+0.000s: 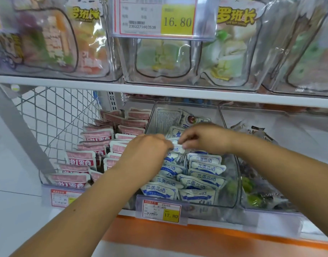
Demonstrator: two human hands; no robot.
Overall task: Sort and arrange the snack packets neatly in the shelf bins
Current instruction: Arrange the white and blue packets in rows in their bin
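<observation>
Two hands work the far rows of blue-and-white packets (202, 175) in the middle bin (235, 184); the right hand (202, 138) pinches one packet's top edge, seemingly to stand it upright; the left hand (146, 151) steadies neighbours, grip unclear.

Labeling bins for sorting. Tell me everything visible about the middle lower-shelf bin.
The bin is clear plastic, open-topped, on the lower shelf between a pink-packet bin and a dark-packet bin. White-and-blue packets stand in two overlapped rows at its front, jumbled behind. A 17.80 tag hangs on its front. Both hands reach in: right hand pinches a packet; left hand, grip hidden.
</observation>
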